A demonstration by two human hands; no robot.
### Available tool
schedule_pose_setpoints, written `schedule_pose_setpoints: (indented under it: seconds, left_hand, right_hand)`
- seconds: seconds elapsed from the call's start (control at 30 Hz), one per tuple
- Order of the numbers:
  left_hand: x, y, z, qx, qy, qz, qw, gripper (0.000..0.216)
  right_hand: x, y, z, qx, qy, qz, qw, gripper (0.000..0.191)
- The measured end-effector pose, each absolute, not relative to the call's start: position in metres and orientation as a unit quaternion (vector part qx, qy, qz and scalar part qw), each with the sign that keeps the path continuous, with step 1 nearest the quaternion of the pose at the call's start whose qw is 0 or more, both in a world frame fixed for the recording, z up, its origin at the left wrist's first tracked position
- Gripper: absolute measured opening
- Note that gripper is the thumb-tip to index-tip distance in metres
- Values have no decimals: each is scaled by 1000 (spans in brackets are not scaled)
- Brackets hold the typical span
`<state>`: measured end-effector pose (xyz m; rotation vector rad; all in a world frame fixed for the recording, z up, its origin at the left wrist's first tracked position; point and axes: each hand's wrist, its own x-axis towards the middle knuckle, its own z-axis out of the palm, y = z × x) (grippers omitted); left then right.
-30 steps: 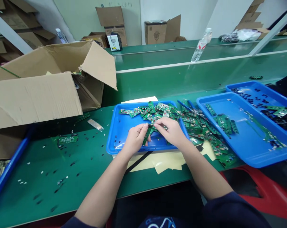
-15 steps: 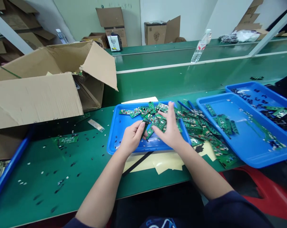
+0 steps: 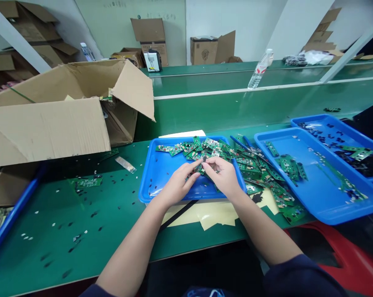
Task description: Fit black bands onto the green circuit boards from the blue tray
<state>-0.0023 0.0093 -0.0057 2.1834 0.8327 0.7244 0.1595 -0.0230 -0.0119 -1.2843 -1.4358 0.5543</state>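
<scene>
Over the blue tray (image 3: pixel 161 175) in front of me, my two hands meet. My left hand (image 3: pixel 181 183) is closed on a small green circuit board (image 3: pixel 200 168), mostly covered by the fingers. Fingertips of my right hand (image 3: pixel 223 175) pinch a small black part (image 3: pixel 204 158) at the board's upper end; whether it is fixed to the board I cannot tell. Behind the hands, several green circuit boards (image 3: pixel 177 148) with small components lie heaped along the tray's far side. More boards (image 3: pixel 251 169) are piled just right of the tray.
Another blue tray (image 3: pixel 322 202) with boards lies to the right, beside a further tray (image 3: pixel 310 119) of black parts. An open cardboard box (image 3: pixel 47 132) stands at left. Blue-handled pliers (image 3: pixel 246 142) rest on the board pile. A water bottle (image 3: pixel 260 69) stands behind.
My right hand, spread apart from the left half a second ago, has come in and closed its fingertips at the board. My left hand has moved slightly right with the board.
</scene>
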Motion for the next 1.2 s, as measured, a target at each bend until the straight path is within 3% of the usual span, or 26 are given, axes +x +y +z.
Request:
schedule_pose_setpoints:
  seconds: [0.23, 0.3, 0.4, 0.47, 0.57, 0.77, 1.0, 1.2]
  left_hand:
    - [-3, 14, -12, 797, 351, 314, 378, 35]
    - [-4, 16, -13, 791, 365, 336, 357, 35]
    - [-7, 18, -12, 798, 363, 383, 290, 33]
    - [-9, 19, -10, 811, 340, 415, 233, 32]
    - [-10, 18, -9, 824, 309, 445, 163, 31]
    - [-9, 18, -11, 835, 287, 452, 128, 33]
    - [-10, 19, -11, 824, 280, 427, 244, 35]
    - [-8, 16, -12, 758, 296, 408, 413, 35]
  right_hand:
    - [166, -24, -9, -487, -670, 167, 535, 14]
    - [168, -25, -8, -461, -669, 235, 533, 9]
    - [170, -24, -6, -454, -584, 387, 550, 26]
    - [170, -23, -6, -466, -496, 480, 554, 27]
    - [165, -20, -6, -443, -416, 613, 506, 39]
    - [159, -23, -4, -370, -386, 697, 477, 35]
    - [164, -21, -6, -342, -369, 758, 415, 32]
    - [163, -20, -7, -379, -407, 700, 448, 32]
